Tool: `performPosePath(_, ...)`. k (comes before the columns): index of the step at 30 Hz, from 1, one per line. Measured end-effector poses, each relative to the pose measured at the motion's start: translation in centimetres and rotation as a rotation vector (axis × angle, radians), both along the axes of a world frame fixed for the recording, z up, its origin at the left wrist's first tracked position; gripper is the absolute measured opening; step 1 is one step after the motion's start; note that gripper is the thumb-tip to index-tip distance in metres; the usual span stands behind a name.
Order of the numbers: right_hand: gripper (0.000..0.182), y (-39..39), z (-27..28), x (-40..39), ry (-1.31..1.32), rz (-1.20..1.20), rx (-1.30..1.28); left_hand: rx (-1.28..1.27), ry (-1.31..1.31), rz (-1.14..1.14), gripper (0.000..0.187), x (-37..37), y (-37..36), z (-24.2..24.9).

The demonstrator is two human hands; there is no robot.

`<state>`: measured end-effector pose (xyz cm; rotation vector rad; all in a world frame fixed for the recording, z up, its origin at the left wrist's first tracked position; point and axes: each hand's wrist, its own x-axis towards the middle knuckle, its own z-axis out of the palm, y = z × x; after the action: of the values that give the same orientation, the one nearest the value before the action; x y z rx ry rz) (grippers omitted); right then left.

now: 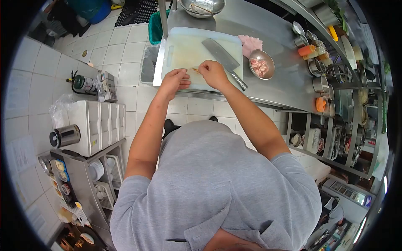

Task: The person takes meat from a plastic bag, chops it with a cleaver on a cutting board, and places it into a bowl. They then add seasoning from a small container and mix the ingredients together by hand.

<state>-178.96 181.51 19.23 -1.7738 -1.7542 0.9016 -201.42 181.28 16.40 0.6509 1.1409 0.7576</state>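
Note:
My right hand [213, 74] is closed in a pinch over the white cutting board [184, 42], on a small yellowish-brown piece [194, 70] whose kind I cannot make out. Beside it, my left hand [175, 82] has thumb and forefinger brought together at the piece's left side. Whether anything is between those fingertips is too small to tell. A cleaver [221, 53] with a wide grey blade lies slantwise on the board, its patterned handle [238, 80] reaching past the board's near right corner. Right of the board stands a metal bowl [269, 62] with pieces of raw pinkish meat [258, 67].
A pink cloth [250, 43] lies by the meat bowl on the steel counter [276, 25]. Another metal bowl [205, 7] sits beyond the board. Sauce bottles [307, 50] and metal containers [320, 84] line the right side. A grey bin [150, 62] stands left of the counter.

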Motion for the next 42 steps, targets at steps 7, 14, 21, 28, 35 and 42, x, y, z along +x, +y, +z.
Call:
performPosePath(7,0.025,-4.1,6.5,0.2,0.273,0.086,0.034,0.244,-0.367,-0.047,0.071,2.6,-3.6,3.0)
performPosePath(14,0.022,-7.7,11.0,0.3,0.327,0.059,0.065,0.390,-0.440,-0.019,0.063,4.6,-5.4,5.4)
performPosePath(21,0.014,-9.7,12.6,0.7,0.271,0.048,0.320,0.435,-0.393,-0.033,0.056,4.3,-6.1,6.1)
performPosePath(28,0.009,-11.2,13.5,1.5,0.316,0.040,0.332,0.349,-0.593,-0.031,0.059,4.7,-6.9,6.8)
performPosePath(35,0.011,-12.1,12.7,3.4,0.420,-0.005,0.295,0.333,-0.615,-0.124,0.053,7.2,-7.4,7.1)
performPosePath(42,0.018,-11.6,6.8,12.1,0.518,-0.201,0.255,0.248,-0.496,-0.167,0.035,15.4,-6.0,4.0)
